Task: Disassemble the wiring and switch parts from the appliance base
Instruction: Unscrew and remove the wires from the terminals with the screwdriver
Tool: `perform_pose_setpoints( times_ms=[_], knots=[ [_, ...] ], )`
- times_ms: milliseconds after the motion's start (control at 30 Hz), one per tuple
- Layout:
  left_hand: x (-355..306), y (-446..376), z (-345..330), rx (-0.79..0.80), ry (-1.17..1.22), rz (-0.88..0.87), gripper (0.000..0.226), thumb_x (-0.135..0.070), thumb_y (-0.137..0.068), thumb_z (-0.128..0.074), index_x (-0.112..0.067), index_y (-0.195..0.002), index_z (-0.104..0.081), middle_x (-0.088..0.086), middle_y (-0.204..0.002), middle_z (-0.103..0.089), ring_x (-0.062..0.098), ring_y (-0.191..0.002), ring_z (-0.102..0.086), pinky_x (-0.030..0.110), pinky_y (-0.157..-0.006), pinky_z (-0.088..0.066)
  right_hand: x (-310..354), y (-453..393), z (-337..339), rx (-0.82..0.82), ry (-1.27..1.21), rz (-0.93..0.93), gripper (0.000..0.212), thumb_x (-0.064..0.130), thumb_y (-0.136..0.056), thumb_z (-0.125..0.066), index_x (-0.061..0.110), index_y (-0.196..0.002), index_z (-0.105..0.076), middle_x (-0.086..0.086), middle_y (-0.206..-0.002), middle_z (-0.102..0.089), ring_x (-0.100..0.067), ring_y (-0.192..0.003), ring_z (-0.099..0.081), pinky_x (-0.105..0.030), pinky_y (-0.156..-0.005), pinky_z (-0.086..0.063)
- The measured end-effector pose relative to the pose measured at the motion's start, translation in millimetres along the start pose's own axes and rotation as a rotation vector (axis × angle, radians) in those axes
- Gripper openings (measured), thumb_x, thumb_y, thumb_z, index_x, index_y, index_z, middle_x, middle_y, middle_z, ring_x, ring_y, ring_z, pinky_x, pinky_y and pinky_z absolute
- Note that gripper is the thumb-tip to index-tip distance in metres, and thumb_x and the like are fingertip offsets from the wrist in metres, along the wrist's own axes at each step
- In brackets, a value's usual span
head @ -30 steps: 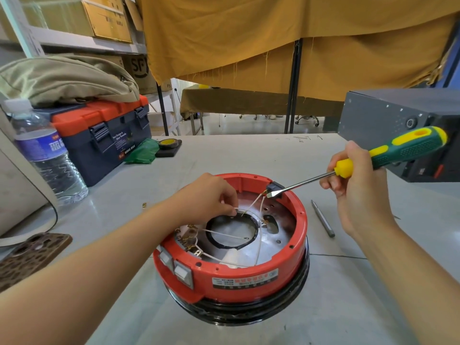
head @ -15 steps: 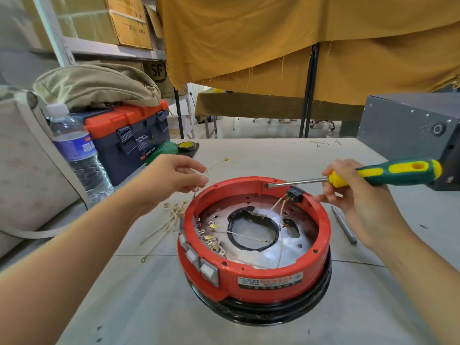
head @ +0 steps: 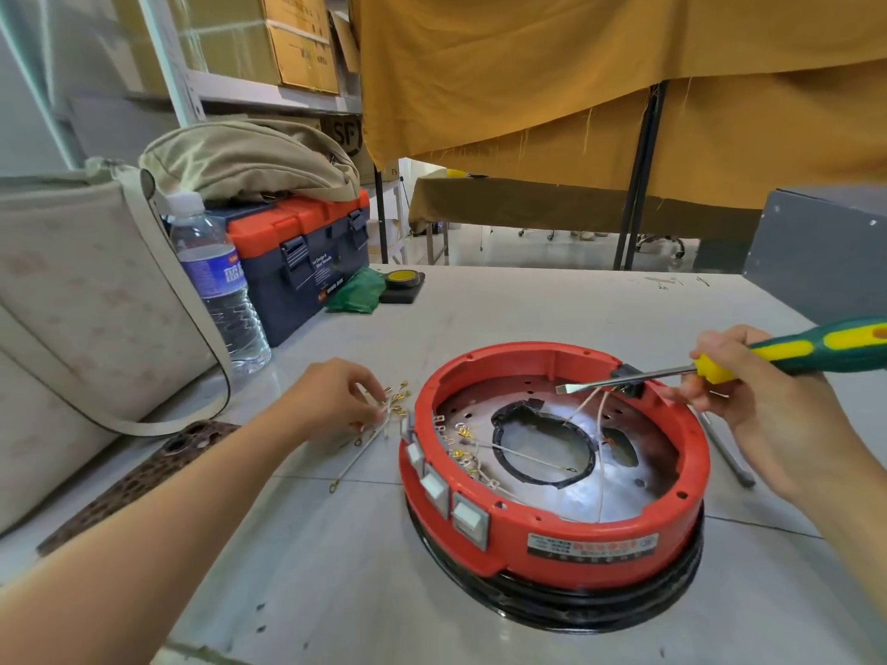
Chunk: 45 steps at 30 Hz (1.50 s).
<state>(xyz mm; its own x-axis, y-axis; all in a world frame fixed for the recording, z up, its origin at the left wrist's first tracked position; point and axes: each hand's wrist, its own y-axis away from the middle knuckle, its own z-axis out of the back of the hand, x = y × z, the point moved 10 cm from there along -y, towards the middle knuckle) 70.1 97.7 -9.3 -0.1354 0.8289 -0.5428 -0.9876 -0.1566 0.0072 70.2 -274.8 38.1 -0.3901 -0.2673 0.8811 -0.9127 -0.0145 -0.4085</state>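
Note:
A red round appliance base [head: 590,544] on a black ring lies upside down on the table, its metal plate and white wires [head: 597,453] exposed. White rocker switches [head: 434,487] line its left front wall. A black connector block [head: 629,379] sits on the far rim. My right hand [head: 749,400] grips a green-and-yellow screwdriver [head: 768,355], its flat tip hovering over the plate. My left hand [head: 336,395] pinches a bundle of loose white wires with brass terminals [head: 391,410] just above the table, left of the base.
A plastic water bottle [head: 218,280], a blue-and-orange toolbox [head: 297,252] with a khaki bag on top and a beige bag stand at the left. A patterned phone case [head: 144,472] lies near my left arm. A metal rod [head: 725,453] lies right of the base; a grey box [head: 825,252] stands far right.
My left hand pulled a bundle of wires out of the base and carried it left, down to the table. The screwdriver lifted off the connector and stays above the plate.

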Motion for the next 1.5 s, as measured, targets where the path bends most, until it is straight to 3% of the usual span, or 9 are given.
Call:
perform_pose_setpoints(
  times_ms=[233, 333, 533, 667, 867, 1000, 1100, 1267, 1500],
  knots=[
    [-2, -3, 5, 0.035, -0.119, -0.026, 0.010, -0.018, -0.079, -0.074, -0.021, -0.089, -0.073, -0.006, -0.074, -0.065, 0.007, -0.065, -0.058, 0.015, -0.058, -0.043, 0, -1, 6, -0.039, 0.012, 0.004, 0.024, 0.028, -0.074, -0.062, 0.009, -0.063, -0.052, 0.000, -0.051, -0.055, -0.014, -0.046, -0.058, -0.020, -0.053, -0.052],
    [-13, -1, 13, -0.048, -0.171, -0.059, 0.005, -0.021, -0.083, -0.071, -0.020, -0.088, -0.072, -0.001, -0.081, -0.064, 0.007, -0.069, -0.052, 0.016, -0.056, -0.038, 1, -1, 7, -0.052, 0.001, 0.011, 0.028, 0.022, -0.083, -0.060, 0.018, -0.055, -0.057, 0.002, -0.052, -0.055, -0.013, -0.047, -0.059, -0.019, -0.052, -0.052],
    [-101, 15, 20, -0.192, -0.009, -0.376, 0.010, -0.029, -0.089, -0.060, -0.026, -0.092, -0.068, -0.015, -0.089, -0.063, -0.003, -0.080, -0.057, 0.013, -0.066, -0.041, 5, -1, 13, -0.089, 0.090, 0.026, 0.037, 0.017, -0.091, -0.057, 0.021, -0.054, -0.060, 0.003, -0.053, -0.055, -0.012, -0.046, -0.056, -0.030, -0.063, -0.057],
    [-159, 21, -16, -0.009, -0.107, -0.546, 0.036, -0.045, -0.087, -0.058, -0.033, -0.121, -0.057, -0.014, -0.121, -0.056, 0.003, -0.109, -0.052, 0.019, -0.090, -0.036, 14, -2, 25, -0.167, 0.117, 0.084, 0.032, 0.018, -0.087, -0.063, 0.022, -0.055, -0.060, 0.005, -0.052, -0.054, -0.009, -0.045, -0.054, -0.031, -0.062, -0.059],
    [-193, 18, -65, 0.139, -0.288, -0.629, 0.064, -0.050, -0.088, -0.056, -0.029, -0.144, -0.034, -0.008, -0.149, -0.038, 0.012, -0.134, -0.035, 0.021, -0.104, -0.023, 27, -2, 33, -0.223, 0.158, 0.133, 0.021, 0.027, -0.075, -0.065, 0.024, -0.054, -0.060, 0.007, -0.048, -0.049, -0.006, -0.045, -0.049, -0.031, -0.061, -0.054],
    [-195, 14, -70, 0.147, -0.289, -0.631, 0.064, -0.050, -0.087, -0.056, -0.029, -0.144, -0.035, -0.005, -0.145, -0.040, 0.015, -0.128, -0.040, 0.019, -0.096, -0.025, 35, -2, 38, -0.245, 0.166, 0.154, 0.024, 0.028, -0.075, -0.065, 0.023, -0.053, -0.056, 0.008, -0.046, -0.049, -0.007, -0.044, -0.050, -0.034, -0.062, -0.045],
    [-196, 17, -73, 0.169, -0.287, -0.648, 0.061, -0.050, -0.086, -0.058, -0.032, -0.141, -0.038, -0.005, -0.141, -0.039, 0.017, -0.125, -0.041, 0.020, -0.097, -0.027, 39, -2, 39, -0.243, 0.151, 0.168, 0.026, 0.026, -0.075, -0.066, 0.021, -0.055, -0.051, 0.007, -0.046, -0.046, -0.008, -0.044, -0.047, -0.025, -0.056, -0.045],
    [-195, 17, -80, 0.204, -0.305, -0.630, 0.057, -0.056, -0.083, -0.057, -0.041, -0.135, -0.038, -0.004, -0.135, -0.035, 0.022, -0.121, -0.038, 0.037, -0.105, -0.034, 40, -2, 35, -0.215, 0.150, 0.191, 0.032, 0.009, -0.087, -0.061, 0.011, -0.059, -0.046, 0.005, -0.047, -0.043, -0.009, -0.043, -0.042, -0.019, -0.049, -0.045],
    [-201, 25, -85, 0.147, -0.168, -0.698, 0.049, -0.050, -0.084, -0.061, -0.037, -0.128, -0.042, -0.005, -0.126, -0.036, 0.014, -0.106, -0.046, 0.027, -0.095, -0.041, 43, -2, 26, -0.158, 0.178, 0.192, 0.036, 0.002, -0.087, -0.055, 0.012, -0.055, -0.043, 0.008, -0.045, -0.041, -0.012, -0.044, -0.039, -0.019, -0.045, -0.040]
  ],
)
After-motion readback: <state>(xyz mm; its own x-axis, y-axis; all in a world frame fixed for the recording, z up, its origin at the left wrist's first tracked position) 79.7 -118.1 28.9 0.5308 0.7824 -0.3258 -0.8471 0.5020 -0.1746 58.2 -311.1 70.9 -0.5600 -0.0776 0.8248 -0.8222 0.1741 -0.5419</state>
